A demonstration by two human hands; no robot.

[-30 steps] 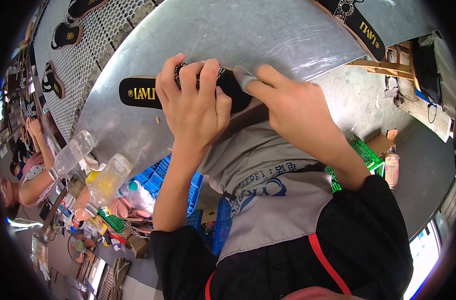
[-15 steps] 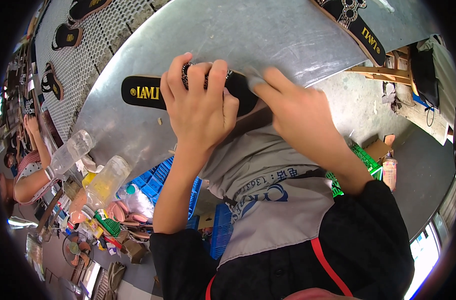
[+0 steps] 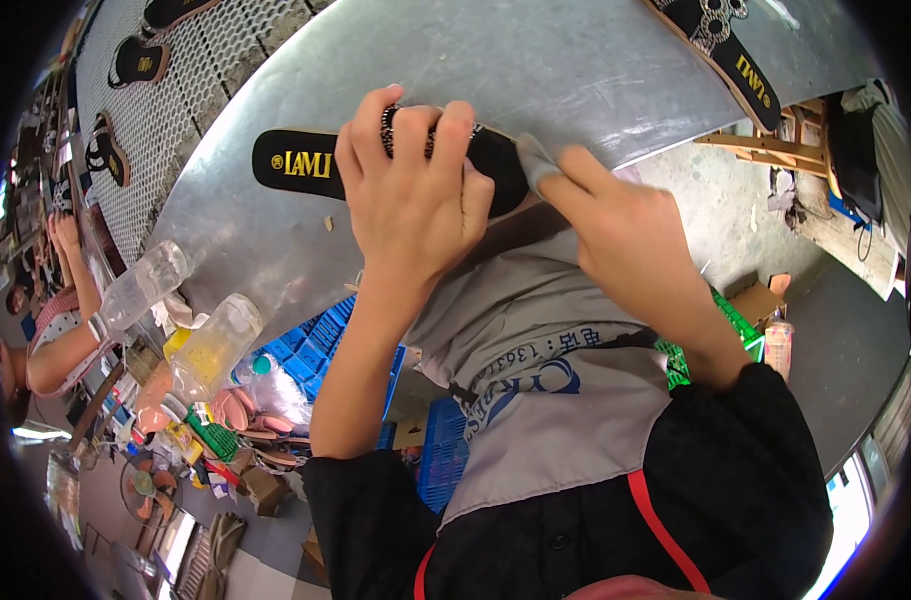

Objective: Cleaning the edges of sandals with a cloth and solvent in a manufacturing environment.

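A black sandal [image 3: 306,165] with a beaded strap and gold lettering lies on the grey metal table [image 3: 536,70]. My left hand [image 3: 416,200] is clamped over its middle, fingers curled across the strap. My right hand [image 3: 616,235] pinches a small grey cloth [image 3: 536,160] against the sandal's toe end at the table edge. The sandal's front half is hidden under my hands.
Another black sandal [image 3: 721,45] lies at the table's far right. More sandals [image 3: 136,60] rest on a perforated white surface at the upper left. Two clear plastic bottles [image 3: 211,345] stand at the table's left edge. Blue crates [image 3: 326,335] sit below. A person [image 3: 56,320] sits at left.
The sandal and both hands have shifted slightly in view; my right hand's cloth stays on the toe end, rubbing there.
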